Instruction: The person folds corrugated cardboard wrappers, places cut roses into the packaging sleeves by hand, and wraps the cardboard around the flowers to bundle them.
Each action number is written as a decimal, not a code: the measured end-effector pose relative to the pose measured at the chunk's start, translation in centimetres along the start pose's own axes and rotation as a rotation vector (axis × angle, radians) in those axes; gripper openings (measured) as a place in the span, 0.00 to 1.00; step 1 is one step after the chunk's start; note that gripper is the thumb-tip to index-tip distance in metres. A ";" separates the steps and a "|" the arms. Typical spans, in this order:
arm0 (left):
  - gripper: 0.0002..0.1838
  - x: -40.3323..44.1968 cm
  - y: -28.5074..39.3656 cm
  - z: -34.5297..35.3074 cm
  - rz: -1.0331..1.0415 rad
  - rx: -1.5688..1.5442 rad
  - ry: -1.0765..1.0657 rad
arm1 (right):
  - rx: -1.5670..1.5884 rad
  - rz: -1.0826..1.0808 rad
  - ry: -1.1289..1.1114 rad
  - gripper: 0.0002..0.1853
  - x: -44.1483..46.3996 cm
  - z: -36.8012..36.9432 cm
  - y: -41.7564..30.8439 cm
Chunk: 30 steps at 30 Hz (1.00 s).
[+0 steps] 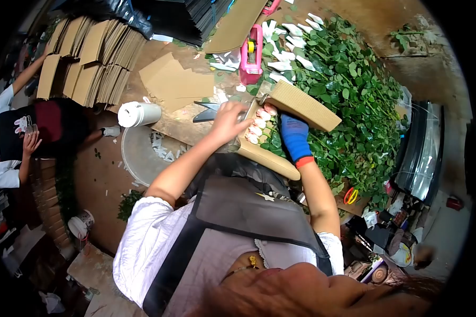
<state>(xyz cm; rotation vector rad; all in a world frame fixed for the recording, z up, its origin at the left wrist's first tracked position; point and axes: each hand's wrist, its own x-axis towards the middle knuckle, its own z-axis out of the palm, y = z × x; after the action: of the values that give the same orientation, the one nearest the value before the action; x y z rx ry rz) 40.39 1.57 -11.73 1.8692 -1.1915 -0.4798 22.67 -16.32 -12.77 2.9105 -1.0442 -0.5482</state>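
Observation:
Pale pink roses (pixel 256 124) lie in a row inside a folded sheet of corrugated cardboard (pixel 304 105), its two flaps raised on either side. My left hand (pixel 230 122), bare, is at the cardboard's left end beside the rose heads, fingers bent against its edge; what they grip is too small to tell. My right hand (pixel 295 134), in a blue glove with a red cuff, reaches between the flaps over the leafy stems; its fingertips are hidden. A dark pointed blade-like piece (pixel 206 112) lies left of my left hand.
Leafy stems (pixel 354 79) cover the table's right side, with white-wrapped bundles (pixel 296 42) behind. A pink tape dispenser (pixel 252 55), cardboard sheets (pixel 180 79), a white roll (pixel 138 114) and yellow-red scissors (pixel 350 196) lie around. Another person (pixel 31 129) is at the left.

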 end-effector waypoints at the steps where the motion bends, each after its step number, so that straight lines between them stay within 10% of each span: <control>1: 0.25 1.1 -0.2 1.8 -0.026 -0.003 -0.040 | -0.014 0.015 0.014 0.17 0.1 0.4 0.1; 13: 0.22 2.7 -1.8 7.0 -0.033 0.093 -0.047 | 0.880 0.019 0.073 0.19 -4.0 -4.7 1.0; 30: 0.22 3.1 -1.7 6.5 -0.039 0.132 -0.101 | 0.475 -0.158 -0.164 0.22 -1.9 -4.7 0.0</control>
<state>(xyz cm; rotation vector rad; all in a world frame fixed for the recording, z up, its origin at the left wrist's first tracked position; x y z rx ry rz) 38.35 -3.76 -16.44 2.0044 -1.2821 -0.5334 22.77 -15.69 -7.70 3.4377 -1.0973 -0.6270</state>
